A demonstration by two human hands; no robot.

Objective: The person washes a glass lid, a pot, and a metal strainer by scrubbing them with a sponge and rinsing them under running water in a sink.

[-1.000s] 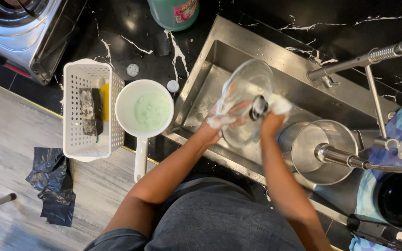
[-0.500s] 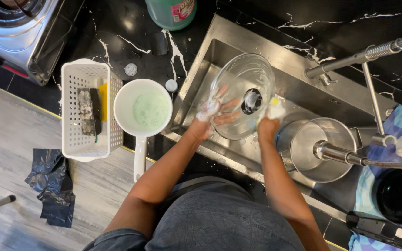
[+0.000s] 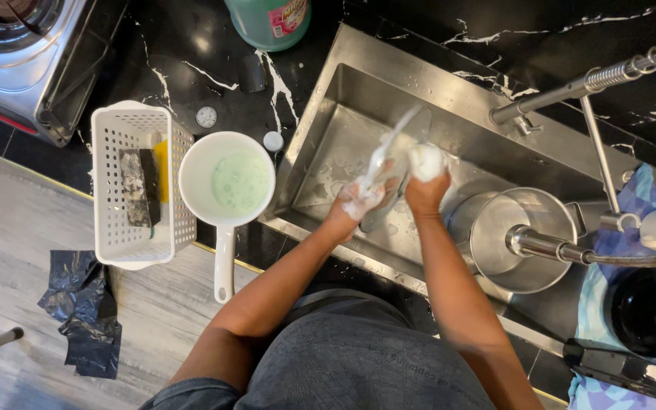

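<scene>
The glass lid (image 3: 392,163) is now turned on edge over the steel sink (image 3: 328,114), near the sink's front wall. Half a second earlier it lay nearly flat toward the camera with its black knob showing; that knob is no longer visible, and the lid reads as a narrow, blurred arc. The change indicates that the washing has moved from the lid's face to its rim or reverse side.

The left hand (image 3: 354,201) is closed around the lower edge of the lid and is coated in white foam. The right hand (image 3: 423,186) is clenched around a soapy sponge (image 3: 427,161), pressed against the lid's right side; motion blur makes the exact contact area uncertain.

In the sink's right portion, apart from the hands, sits a steel pot (image 3: 521,239), partly crossed by the faucet spout (image 3: 548,247).

On the black marbled desk (image 3: 191,53), just beside the sink's left rim, rests a white saucepan (image 3: 227,182) holding pale green liquid, handle pointing toward the desk's front edge. Left of it stands a white perforated basket (image 3: 134,186) containing scrubbing pads. A green detergent bottle (image 3: 269,21) stands at the desk's back edge, and a stove (image 3: 24,61) occupies the far left corner.
</scene>
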